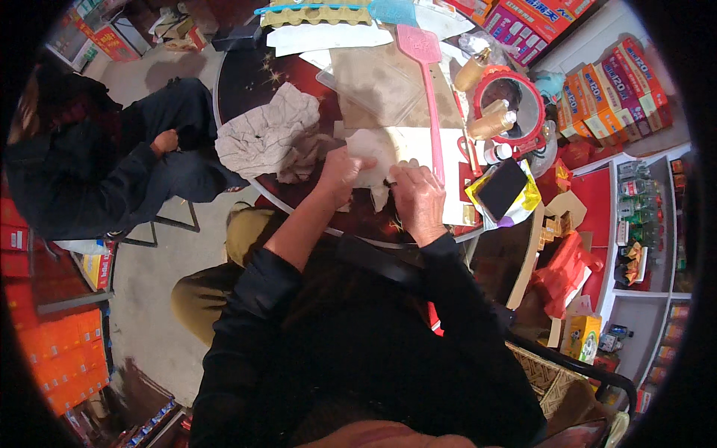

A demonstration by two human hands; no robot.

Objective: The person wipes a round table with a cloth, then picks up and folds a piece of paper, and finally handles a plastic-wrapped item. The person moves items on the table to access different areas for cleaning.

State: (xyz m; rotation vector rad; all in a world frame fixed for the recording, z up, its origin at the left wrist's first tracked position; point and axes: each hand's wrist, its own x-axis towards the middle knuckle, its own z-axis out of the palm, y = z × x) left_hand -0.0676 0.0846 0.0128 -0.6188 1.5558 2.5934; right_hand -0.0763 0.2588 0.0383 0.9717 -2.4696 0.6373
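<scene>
Over the near edge of the round dark table, my left hand point(340, 175) holds the left side of a pale, thin piece of paper or cloth point(371, 147). Its fingers are curled on it. On the opposite side of that piece my right hand point(415, 197) bends its fingers over its edge, with a small dark thing at the fingertips that I cannot make out. A torn-looking flap hangs down between both hands. Left of my left hand is a crumpled, light grey cloth point(271, 131). A pink fly swatter point(430, 101) lies with its handle end just beyond my right hand.
A red-framed mirror point(510, 101), gold bottles point(493, 124) and a black phone-like slab point(503, 189) on a yellow packet stand at the right. A clear plastic lid point(372, 92) and egg tray point(316, 15) lie farther back. Another person point(106, 151) sits at the left. Shelves point(641, 288) hold bottles.
</scene>
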